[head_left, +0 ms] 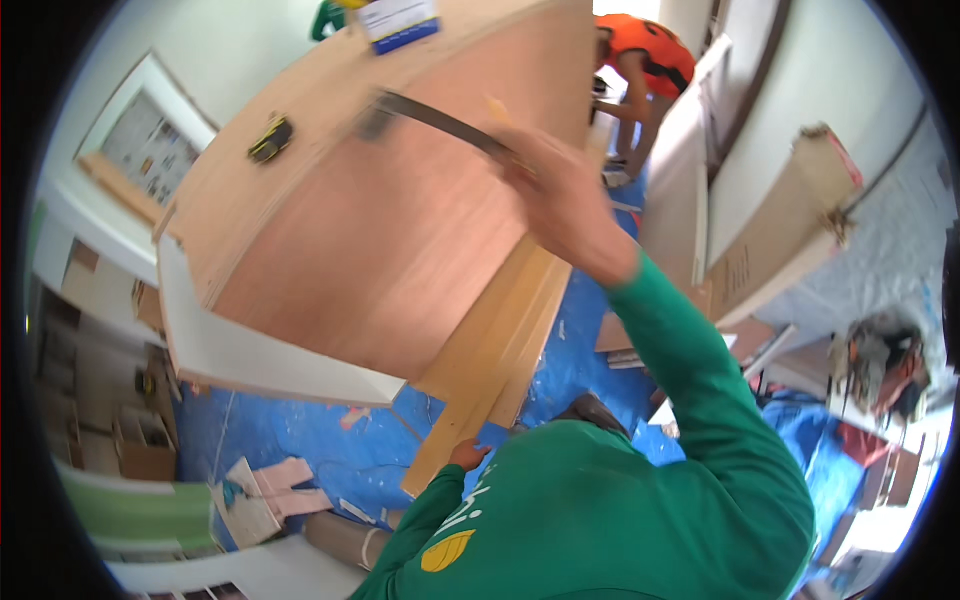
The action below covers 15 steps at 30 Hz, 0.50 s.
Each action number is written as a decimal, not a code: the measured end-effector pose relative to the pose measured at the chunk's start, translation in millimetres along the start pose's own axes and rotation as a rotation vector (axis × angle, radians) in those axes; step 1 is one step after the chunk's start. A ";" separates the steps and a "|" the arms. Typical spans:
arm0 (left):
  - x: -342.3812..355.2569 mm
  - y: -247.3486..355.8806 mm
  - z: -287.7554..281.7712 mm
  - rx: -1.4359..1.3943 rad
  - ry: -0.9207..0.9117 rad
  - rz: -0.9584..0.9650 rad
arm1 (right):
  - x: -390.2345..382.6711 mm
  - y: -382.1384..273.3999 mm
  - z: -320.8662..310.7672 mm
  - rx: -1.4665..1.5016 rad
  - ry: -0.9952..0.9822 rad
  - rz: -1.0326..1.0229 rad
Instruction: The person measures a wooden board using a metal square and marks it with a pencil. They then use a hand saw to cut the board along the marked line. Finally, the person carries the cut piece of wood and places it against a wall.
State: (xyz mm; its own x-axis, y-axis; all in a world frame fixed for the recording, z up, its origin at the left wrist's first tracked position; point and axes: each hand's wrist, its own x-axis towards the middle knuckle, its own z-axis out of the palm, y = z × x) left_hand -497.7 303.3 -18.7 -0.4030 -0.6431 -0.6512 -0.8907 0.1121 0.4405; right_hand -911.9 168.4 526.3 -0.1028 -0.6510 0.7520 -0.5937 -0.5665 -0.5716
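Note:
My right hand (565,200) is raised over the big curved plywood panel (380,240), its fingers closed round a dark handle. The tool looks like a hammer (445,122), smeared by motion, its blurred head at the far left end over the panel. Low down, my left hand (468,455) is beside the edge of a narrow wooden board (435,450) next to my body. Its fingers are small and partly hidden, so its grip is unclear. A yellow and black tape measure (269,140) lies on the panel's pale border.
A blue and white package (400,22) is on the panel's far edge. Someone in an orange shirt (650,60) bends over beyond it. Blue sheeting (310,430) covers the floor, with offcuts (270,495) on it. Long cardboard boxes (785,220) lean at the right wall.

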 end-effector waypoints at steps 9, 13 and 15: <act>-34.9 -34.1 24.1 -0.196 0.163 -0.181 | 191.2 73.3 129.3 -0.547 -0.057 -0.345; -66.0 -15.5 55.6 -0.260 0.114 -0.324 | 215.9 80.0 182.3 -0.605 -0.190 -0.405; -41.3 17.6 62.8 -0.268 0.118 -0.310 | 253.7 144.3 185.4 -0.558 -0.088 -0.461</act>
State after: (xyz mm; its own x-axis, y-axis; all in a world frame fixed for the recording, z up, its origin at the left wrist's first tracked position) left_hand -509.9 379.4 -22.9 -0.0843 -0.6994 -0.7098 -0.8737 -0.2907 0.3902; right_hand -875.7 -172.2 573.7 0.3060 -0.4599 0.8336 -0.8821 -0.4664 0.0665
